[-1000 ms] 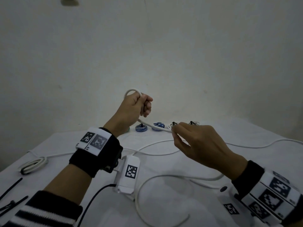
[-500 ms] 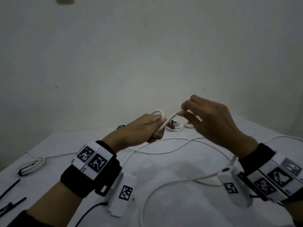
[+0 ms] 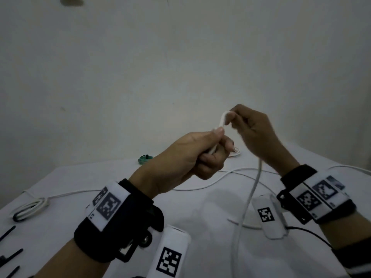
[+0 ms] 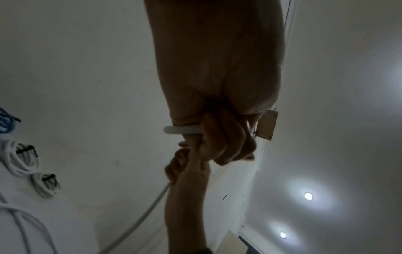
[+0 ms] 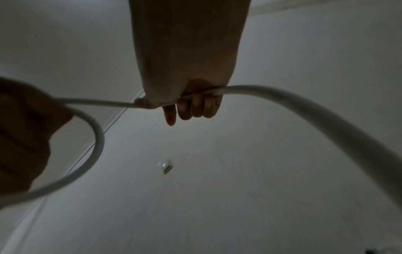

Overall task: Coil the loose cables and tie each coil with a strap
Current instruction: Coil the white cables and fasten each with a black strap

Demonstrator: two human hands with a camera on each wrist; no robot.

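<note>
A loose white cable rises from the table into both raised hands. My left hand grips a small loop of it in a fist; in the left wrist view that loop pokes out beside the curled fingers. Just above and to the right, my right hand pinches the cable where it bends over. In the right wrist view the cable runs under the curled fingers and arcs in a loop toward the left hand.
A white cloth covers the table. A tied white coil and black straps lie at the left edge. A green coil and a white coil sit at the back. More cable snakes across the middle.
The right hand came up from low over the table to above the left hand, bringing cable with it. The left hand tipped forward and now holds the loop in its fist.
</note>
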